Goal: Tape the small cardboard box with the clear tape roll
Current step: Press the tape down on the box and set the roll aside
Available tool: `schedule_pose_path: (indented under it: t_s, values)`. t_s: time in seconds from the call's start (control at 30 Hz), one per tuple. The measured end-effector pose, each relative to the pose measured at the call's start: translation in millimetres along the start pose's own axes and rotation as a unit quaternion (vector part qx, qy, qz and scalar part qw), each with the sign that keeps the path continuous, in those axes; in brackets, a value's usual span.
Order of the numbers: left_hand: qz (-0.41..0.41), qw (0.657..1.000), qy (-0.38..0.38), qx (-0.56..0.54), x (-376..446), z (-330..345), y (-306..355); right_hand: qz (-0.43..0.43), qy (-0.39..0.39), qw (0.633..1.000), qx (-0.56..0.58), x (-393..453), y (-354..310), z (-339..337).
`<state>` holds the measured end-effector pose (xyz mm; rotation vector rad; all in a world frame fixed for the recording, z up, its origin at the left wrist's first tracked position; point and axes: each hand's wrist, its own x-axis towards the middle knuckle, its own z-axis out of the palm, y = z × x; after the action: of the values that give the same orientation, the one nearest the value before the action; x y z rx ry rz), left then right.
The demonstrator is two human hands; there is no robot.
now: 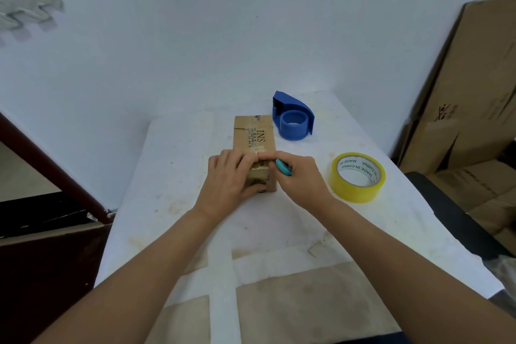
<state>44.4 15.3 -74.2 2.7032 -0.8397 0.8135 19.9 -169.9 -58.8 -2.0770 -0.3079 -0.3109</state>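
A small brown cardboard box (254,137) lies lengthwise in the middle of the white table (173,176), with printed letters and strips of clear tape on its top. My left hand (229,179) wraps the box's near left end, fingers pressing on top. My right hand (301,179) holds a small teal cutter (283,167) against the box's near right edge, its fingertips meeting those of the left hand on the box top. The yellowish clear tape roll (358,177) lies flat on the table to the right of my right hand, apart from it.
A blue tape dispenser (293,117) sits behind the box to the right. Flattened cardboard boxes (460,109) lean at the right beyond the table edge. A dark frame and floor lie to the left. Brown paper patches cover the table's near part.
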Motion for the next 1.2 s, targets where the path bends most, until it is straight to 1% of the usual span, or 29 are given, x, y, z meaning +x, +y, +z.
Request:
schedule_pose_path:
  t_s: [0.1,0.23,0.27,0.33,0.4,0.53,0.67,0.73,0.8,0.83,0.87,0.9,0.93,0.97,1.0,1.03,1.1,1.13,1.2]
  values:
    - [0.024,0.999,-0.033,-0.029,-0.4,-9.8,-8.3,0.004,0.000,1.000,0.007,0.4,-0.7,1.4]
    - [-0.014,0.988,-0.057,-0.141,8.9,-20.0,-5.7,0.007,0.019,1.000,0.019,-0.8,-1.0,0.5]
    - [-0.009,0.987,-0.066,-0.144,8.4,-18.4,-5.5,0.004,0.019,1.000,0.018,-1.1,-1.0,-0.3]
    - [0.010,0.989,-0.090,-0.115,4.1,-14.3,-7.0,0.003,0.011,1.000,0.011,-0.8,-1.9,-0.8]
    - [0.010,0.991,-0.096,-0.096,2.6,-14.3,-9.2,0.005,0.002,1.000,-0.003,0.2,-2.8,0.0]
    - [-0.017,0.994,-0.089,-0.054,3.0,-17.3,-6.6,0.010,-0.009,1.000,-0.016,-1.0,-2.9,0.5]
    - [-0.036,0.990,-0.117,-0.067,3.0,-17.5,-6.0,0.035,-0.048,0.998,-0.032,-3.8,-14.7,-8.2]
    - [-0.052,0.988,-0.124,-0.071,4.3,-19.5,-4.1,0.037,-0.040,0.996,-0.067,-7.4,-19.9,-23.6]
    - [-0.085,0.988,-0.103,-0.084,6.6,-24.3,3.0,0.060,0.007,0.993,-0.098,-11.3,-19.2,-48.7]
    - [-0.089,0.989,-0.075,-0.094,8.6,-29.1,9.6,0.084,0.023,0.990,-0.112,-13.0,-15.8,-63.4]
    - [-0.078,0.990,-0.045,-0.110,11.8,-34.3,18.3,0.115,0.022,0.984,-0.135,-15.3,-11.8,-77.8]
    - [-0.056,0.989,-0.024,-0.134,16.2,-39.6,30.2,0.144,0.006,0.976,-0.166,-18.1,-6.9,-90.8]
    - [-0.035,0.985,-0.021,-0.166,21.1,-43.5,44.2,0.165,-0.013,0.967,-0.196,-22.0,-2.0,-101.3]
    - [-0.029,0.977,-0.044,-0.206,27.0,-46.8,60.3,0.176,-0.024,0.960,-0.216,-26.5,2.3,-109.9]
    - [-0.044,0.964,-0.087,-0.247,33.1,-46.7,75.5,0.182,-0.025,0.957,-0.227,-31.4,4.8,-116.7]
    - [-0.075,0.947,-0.135,-0.283,39.5,-42.2,88.0,0.185,-0.022,0.955,-0.231,-36.6,6.1,-122.4]
    - [-0.158,0.899,-0.221,-0.344,52.3,-22.7,102.5,0.197,-0.038,0.947,-0.249,-45.5,9.2,-130.5]
    - [-0.196,0.875,-0.248,-0.367,58.3,-11.8,105.6,0.205,-0.060,0.939,-0.268,-48.7,9.6,-133.2]
    - [-0.241,0.838,-0.289,-0.395,67.9,7.7,107.7,0.216,-0.104,0.924,-0.298,-53.2,10.2,-135.8]
